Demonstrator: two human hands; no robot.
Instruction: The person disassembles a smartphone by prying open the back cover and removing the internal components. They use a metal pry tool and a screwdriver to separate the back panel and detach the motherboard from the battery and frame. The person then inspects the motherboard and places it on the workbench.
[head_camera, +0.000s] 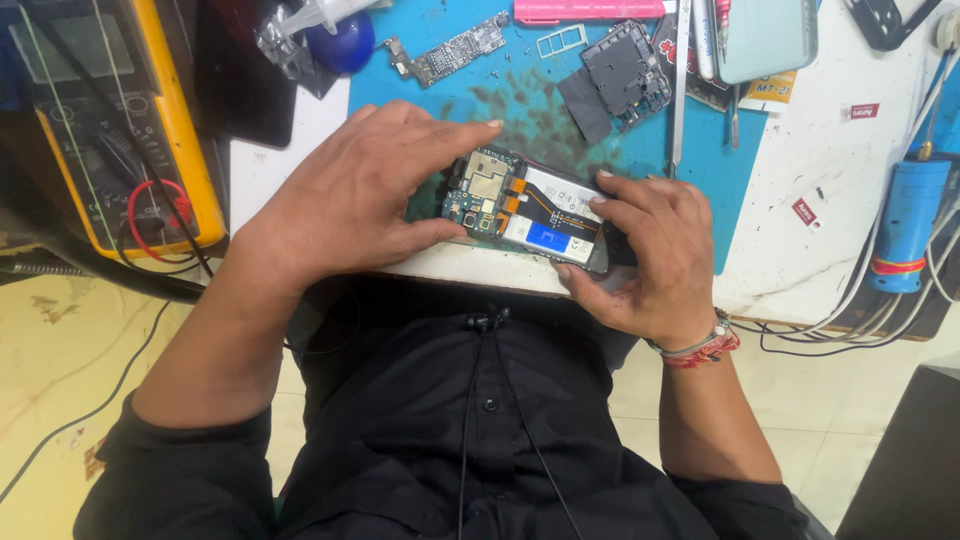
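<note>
Head view: left hand (365, 190) grips the opened phone's (530, 212) left end, right hand (650, 255) clasps its right end, near a blue mat (700, 170) and yellow multimeter (120, 120) far left

blue battery label (548, 236), 2 red stickers (864, 111)

Opened phone (530, 212): green board with gold patches, orange flex strips, white battery face carrying a blue rectangle, black frame. Mat (520, 100) under it: teal-blue, smeared with dark blotches. Table (820, 200): white, scuffed. Multimeter (110, 130): yellow casing, dark face, red and black leads. Loose board (445, 55): grey-green. Pink case (585, 10) at the top edge. Blue cylinder (905, 225) with a red band. My sleeves (190, 480) black; red thread wristband (705, 350).
</note>
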